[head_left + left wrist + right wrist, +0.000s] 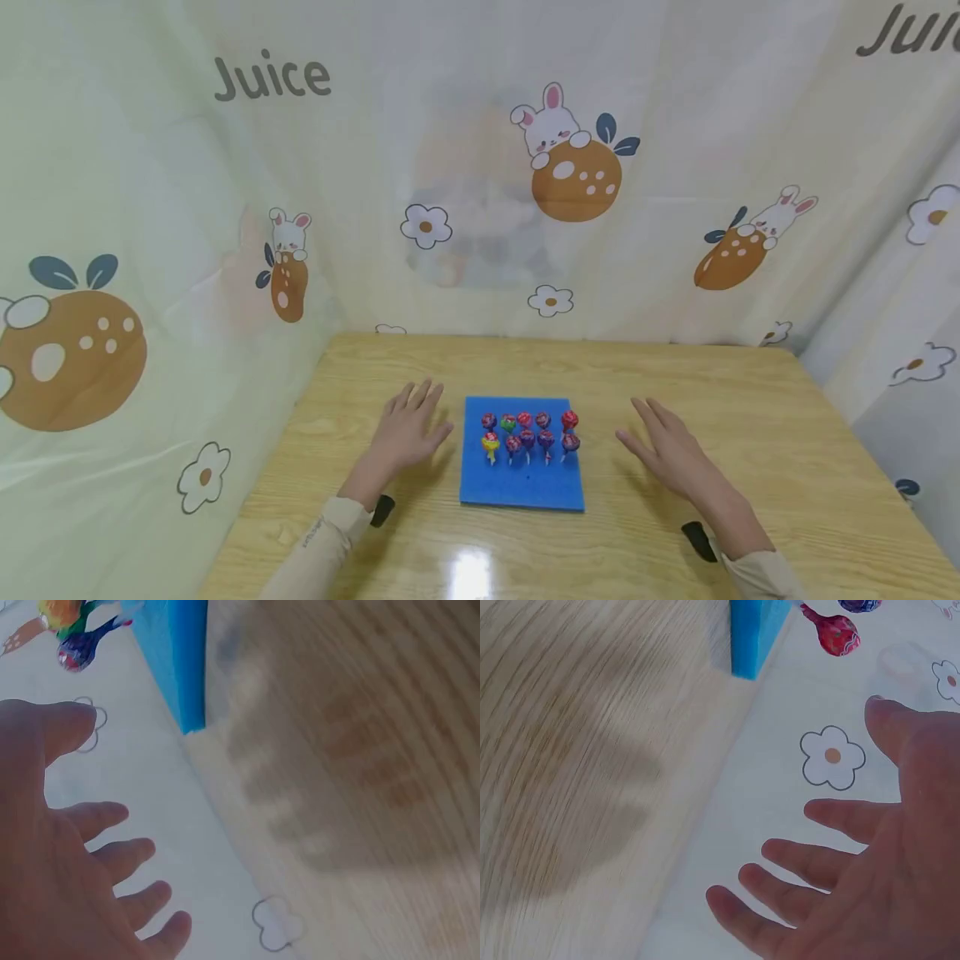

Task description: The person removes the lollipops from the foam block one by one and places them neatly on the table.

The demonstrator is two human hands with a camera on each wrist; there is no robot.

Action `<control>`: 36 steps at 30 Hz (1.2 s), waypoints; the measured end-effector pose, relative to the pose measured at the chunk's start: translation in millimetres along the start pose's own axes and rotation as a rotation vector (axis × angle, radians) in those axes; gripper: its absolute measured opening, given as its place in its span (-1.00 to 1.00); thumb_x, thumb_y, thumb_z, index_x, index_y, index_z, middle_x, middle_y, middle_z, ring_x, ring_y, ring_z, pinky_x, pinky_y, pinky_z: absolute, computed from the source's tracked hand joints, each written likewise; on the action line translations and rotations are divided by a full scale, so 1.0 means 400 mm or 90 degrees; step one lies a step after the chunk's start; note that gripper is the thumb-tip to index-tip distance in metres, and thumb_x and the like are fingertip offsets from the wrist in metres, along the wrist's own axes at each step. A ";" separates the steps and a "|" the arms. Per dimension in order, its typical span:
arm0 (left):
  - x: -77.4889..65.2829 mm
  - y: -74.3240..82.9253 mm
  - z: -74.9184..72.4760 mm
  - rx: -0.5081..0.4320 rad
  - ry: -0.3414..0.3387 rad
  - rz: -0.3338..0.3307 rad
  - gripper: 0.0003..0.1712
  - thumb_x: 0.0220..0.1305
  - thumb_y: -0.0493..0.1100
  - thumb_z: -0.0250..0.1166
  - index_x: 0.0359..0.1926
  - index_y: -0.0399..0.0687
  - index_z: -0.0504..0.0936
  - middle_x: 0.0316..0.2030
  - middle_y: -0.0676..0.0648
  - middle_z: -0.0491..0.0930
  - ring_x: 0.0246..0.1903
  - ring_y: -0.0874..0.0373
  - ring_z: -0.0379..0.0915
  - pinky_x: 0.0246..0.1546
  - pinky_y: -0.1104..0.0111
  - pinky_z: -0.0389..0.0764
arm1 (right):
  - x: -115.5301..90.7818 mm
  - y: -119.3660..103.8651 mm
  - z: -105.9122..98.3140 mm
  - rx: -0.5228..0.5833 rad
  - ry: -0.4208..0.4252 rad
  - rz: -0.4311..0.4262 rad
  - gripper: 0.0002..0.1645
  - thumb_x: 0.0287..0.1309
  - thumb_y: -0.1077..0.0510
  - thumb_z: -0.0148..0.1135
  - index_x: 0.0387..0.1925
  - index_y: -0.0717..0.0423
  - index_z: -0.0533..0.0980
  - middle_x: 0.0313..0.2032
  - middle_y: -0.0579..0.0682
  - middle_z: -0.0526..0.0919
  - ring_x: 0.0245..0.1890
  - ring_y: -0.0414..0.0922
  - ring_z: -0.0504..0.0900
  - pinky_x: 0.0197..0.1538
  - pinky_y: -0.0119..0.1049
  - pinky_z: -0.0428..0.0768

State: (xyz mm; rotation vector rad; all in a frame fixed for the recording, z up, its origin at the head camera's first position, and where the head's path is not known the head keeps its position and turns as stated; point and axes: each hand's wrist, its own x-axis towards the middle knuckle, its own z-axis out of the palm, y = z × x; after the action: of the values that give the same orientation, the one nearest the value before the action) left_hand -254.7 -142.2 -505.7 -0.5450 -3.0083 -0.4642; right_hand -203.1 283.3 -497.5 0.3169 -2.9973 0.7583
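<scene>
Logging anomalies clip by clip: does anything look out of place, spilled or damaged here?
One oddity: on the blue board, the back row's rightmost lollipop stands apart, across a wider gap than separates the others there. I see no spill or damage.

The left hand (pixel 405 432) and right hand (pixel 670 450) are held well apart, fingers (pixel 810 862) extended, their exact tilt hardly to be judged.
</scene>
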 end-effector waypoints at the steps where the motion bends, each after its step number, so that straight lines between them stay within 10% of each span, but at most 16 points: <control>1: 0.000 0.002 0.003 -0.001 -0.004 0.004 -0.20 0.48 0.24 0.08 0.57 0.04 0.13 0.57 -0.16 0.06 0.54 -0.30 -0.08 0.47 -0.23 0.09 | 0.003 -0.002 0.001 -0.001 0.002 -0.002 -0.04 0.47 -0.30 -0.03 0.53 0.29 0.05 0.47 0.51 0.03 0.43 0.50 0.06 0.32 0.52 0.12; 23: -0.015 0.033 0.058 0.027 -0.100 0.051 -0.22 0.46 0.32 0.03 0.54 0.08 0.22 0.49 -0.27 0.23 0.48 -0.35 0.06 0.43 -0.24 0.18 | 0.072 -0.069 0.074 -0.070 0.152 -0.250 -0.43 0.22 0.23 0.38 0.26 0.12 0.49 0.08 0.11 0.62 0.06 0.08 0.66 0.04 0.03 0.69; 36: -0.015 0.041 0.064 0.021 -0.112 0.050 -0.19 0.42 0.35 0.09 0.53 0.11 0.24 0.47 -0.28 0.26 0.49 -0.35 0.06 0.43 -0.23 0.18 | 0.092 -0.067 0.111 -0.095 0.179 -0.276 -0.44 0.15 0.18 0.46 0.19 0.13 0.54 0.03 0.06 0.65 0.02 0.03 0.68 -0.02 -0.04 0.71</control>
State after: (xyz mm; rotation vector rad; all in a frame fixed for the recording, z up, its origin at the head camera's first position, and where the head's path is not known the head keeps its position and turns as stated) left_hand -243.0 -122.0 -525.9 -0.7346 -3.1383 -0.3807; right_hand -233.1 232.4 -521.0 0.7499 -2.5671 0.4850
